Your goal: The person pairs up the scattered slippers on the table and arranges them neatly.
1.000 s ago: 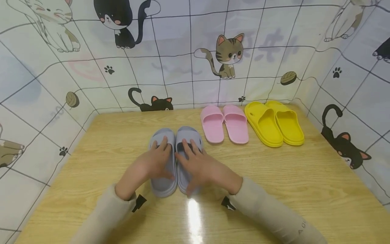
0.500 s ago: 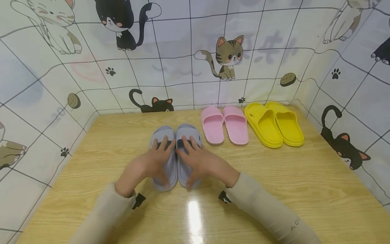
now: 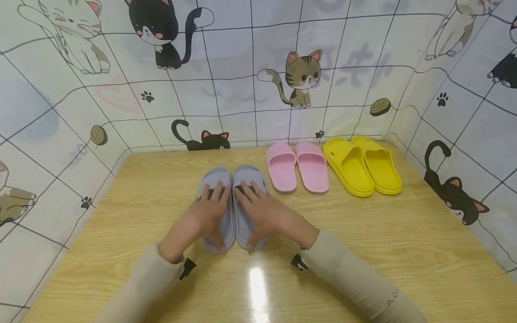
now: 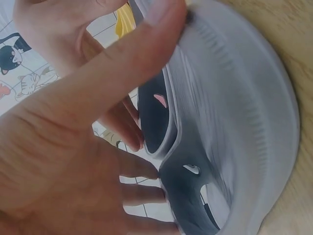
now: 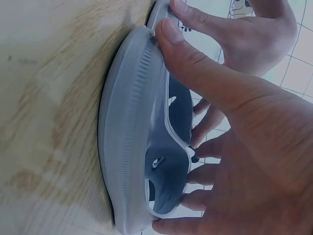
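Two grey-blue slippers lie side by side, toes away from me, in the middle of the wooden table (image 3: 363, 251). My left hand (image 3: 208, 215) lies flat along the left slipper (image 3: 215, 177), fingers spread on its strap, thumb by the heel. My right hand (image 3: 262, 213) rests the same way on the right slipper (image 3: 250, 174). In the left wrist view the left hand (image 4: 73, 147) covers the ribbed sole of the left slipper (image 4: 244, 122). In the right wrist view the right hand (image 5: 244, 122) has its thumb on the heel rim of the right slipper (image 5: 132, 147).
A pink pair of slippers (image 3: 296, 167) and a yellow pair (image 3: 363, 166) stand in a row at the back right of the table. Cat-print panels (image 3: 242, 89) wall in the table at the back and on both sides.
Both hands have slid the grey-blue pair a little away from me, and the two slippers now sit tighter together. The pink and yellow pairs have not moved.
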A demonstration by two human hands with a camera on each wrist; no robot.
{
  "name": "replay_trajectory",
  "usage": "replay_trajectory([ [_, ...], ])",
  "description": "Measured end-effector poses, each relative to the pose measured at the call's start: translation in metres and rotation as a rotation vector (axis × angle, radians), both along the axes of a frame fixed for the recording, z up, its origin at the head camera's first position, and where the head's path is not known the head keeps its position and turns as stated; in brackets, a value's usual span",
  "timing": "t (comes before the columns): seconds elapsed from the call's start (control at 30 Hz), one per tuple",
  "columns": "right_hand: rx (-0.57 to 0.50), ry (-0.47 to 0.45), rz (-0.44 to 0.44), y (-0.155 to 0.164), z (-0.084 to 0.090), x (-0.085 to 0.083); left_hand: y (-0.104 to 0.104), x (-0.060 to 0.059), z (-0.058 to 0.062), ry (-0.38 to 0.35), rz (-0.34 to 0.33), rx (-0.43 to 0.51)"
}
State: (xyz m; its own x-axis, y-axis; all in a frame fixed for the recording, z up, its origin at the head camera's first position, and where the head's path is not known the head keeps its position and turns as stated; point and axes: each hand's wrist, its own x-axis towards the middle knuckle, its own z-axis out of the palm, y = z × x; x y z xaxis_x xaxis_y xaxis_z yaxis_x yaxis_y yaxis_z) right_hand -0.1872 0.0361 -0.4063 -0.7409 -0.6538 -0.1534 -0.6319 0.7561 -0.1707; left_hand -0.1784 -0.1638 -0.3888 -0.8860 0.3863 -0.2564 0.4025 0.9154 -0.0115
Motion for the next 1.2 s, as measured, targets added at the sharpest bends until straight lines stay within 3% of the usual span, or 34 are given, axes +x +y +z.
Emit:
replay_trajectory([
  [0.57,-0.056,-0.023,0.017,-0.002,-0.004,-0.007,-0.011,-0.012,-0.004,-0.026,-0.023,0.09],
  [1.2,-0.037,-0.045,0.014,-0.003,0.001,-0.026,-0.014,-0.032,-0.003,-0.043,-0.02,0.107],
])
